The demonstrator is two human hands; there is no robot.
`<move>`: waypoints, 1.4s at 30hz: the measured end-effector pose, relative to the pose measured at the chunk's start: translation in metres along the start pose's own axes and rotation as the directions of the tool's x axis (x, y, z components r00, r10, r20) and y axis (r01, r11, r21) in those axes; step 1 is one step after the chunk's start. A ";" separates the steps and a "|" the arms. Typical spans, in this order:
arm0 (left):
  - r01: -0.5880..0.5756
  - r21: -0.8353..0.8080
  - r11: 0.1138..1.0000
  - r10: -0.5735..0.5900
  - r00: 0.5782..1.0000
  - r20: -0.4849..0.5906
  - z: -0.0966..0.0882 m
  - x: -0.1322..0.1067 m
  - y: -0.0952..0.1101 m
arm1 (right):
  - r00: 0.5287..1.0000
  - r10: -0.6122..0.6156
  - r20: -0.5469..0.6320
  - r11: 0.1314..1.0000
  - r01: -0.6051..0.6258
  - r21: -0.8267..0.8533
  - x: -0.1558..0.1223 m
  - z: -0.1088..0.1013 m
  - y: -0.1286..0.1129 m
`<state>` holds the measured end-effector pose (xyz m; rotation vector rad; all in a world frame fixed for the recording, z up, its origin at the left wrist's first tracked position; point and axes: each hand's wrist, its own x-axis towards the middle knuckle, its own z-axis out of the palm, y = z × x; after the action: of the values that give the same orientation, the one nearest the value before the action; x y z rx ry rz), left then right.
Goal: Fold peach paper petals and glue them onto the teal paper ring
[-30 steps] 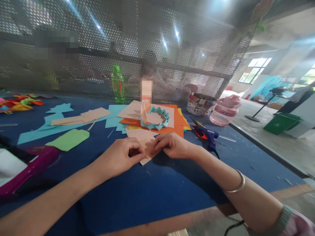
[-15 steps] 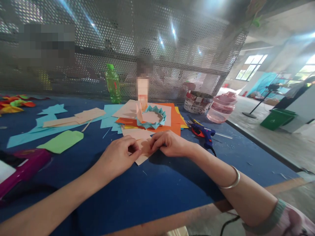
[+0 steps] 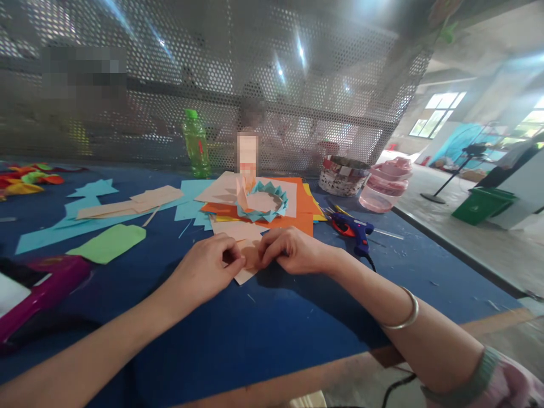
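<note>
My left hand point(image 3: 204, 269) and my right hand point(image 3: 293, 250) pinch a folded peach paper sheet point(image 3: 250, 255) between them, near the front of a paper stack. Just beyond my fingers, a ring of folded teal paper points point(image 3: 262, 213) lies on a peach sheet, which rests on an orange sheet point(image 3: 304, 201). The stack sits on a dark blue tabletop point(image 3: 272, 323). Nearest my right hand, to its upper right, lies a blue and red hot glue gun point(image 3: 356, 229).
Teal paper cutouts point(image 3: 85, 221), peach strips point(image 3: 136, 203) and a green paper piece point(image 3: 109, 243) lie left. A magenta object point(image 3: 51, 289) sits at the near left. A green bottle point(image 3: 195, 144), woven paper basket point(image 3: 343, 175) and pink plastic container point(image 3: 385, 186) stand behind. A person point(image 3: 250, 150) sits beyond perforated metal mesh point(image 3: 314, 96).
The view has shifted slightly, so the table items sit a little further left. Both hands remain on the peach paper, with no clear change in their hold.
</note>
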<state>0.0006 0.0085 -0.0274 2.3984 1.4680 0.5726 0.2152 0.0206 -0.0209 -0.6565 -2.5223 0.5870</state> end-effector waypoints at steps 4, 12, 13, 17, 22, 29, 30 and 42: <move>0.023 0.006 1.000 -0.023 1.000 0.003 0.000 -0.001 0.001 | 1.000 0.002 -0.011 1.000 -0.002 0.008 0.000 0.001 -0.001; 0.012 0.016 1.000 -0.012 1.000 0.003 -0.001 0.000 0.004 | 1.000 -0.001 -0.013 0.999 0.000 -0.048 0.000 0.003 -0.005; 0.015 0.022 1.000 -0.015 1.000 0.002 -0.001 0.000 0.004 | 1.000 -0.013 0.002 0.997 0.013 -0.080 0.000 0.002 -0.007; 0.009 0.029 1.000 -0.009 1.000 -0.012 -0.001 -0.001 0.004 | 0.999 -0.014 0.038 0.990 0.019 -0.141 0.000 0.002 -0.011; 0.003 0.012 1.000 -0.003 1.000 -0.025 0.000 -0.001 0.003 | 0.999 0.007 0.043 0.987 0.000 -0.164 -0.001 0.003 -0.012; 0.007 0.029 1.000 -0.007 1.000 -0.003 0.000 -0.001 0.004 | 0.999 -0.019 0.034 0.988 0.024 -0.152 -0.001 0.005 -0.010; 0.010 0.024 1.000 -0.010 1.000 -0.007 0.001 -0.001 0.004 | 0.999 -0.016 0.036 0.988 0.022 -0.155 -0.001 0.005 -0.010; -0.296 0.401 0.867 0.335 0.942 -0.030 -0.001 -0.034 0.023 | 0.998 0.017 0.053 0.988 -0.009 -0.155 0.000 0.002 -0.014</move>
<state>0.0042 -0.0324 -0.0231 3.0026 1.3346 0.5098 0.2095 0.0087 -0.0161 -0.7220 -2.6355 0.4208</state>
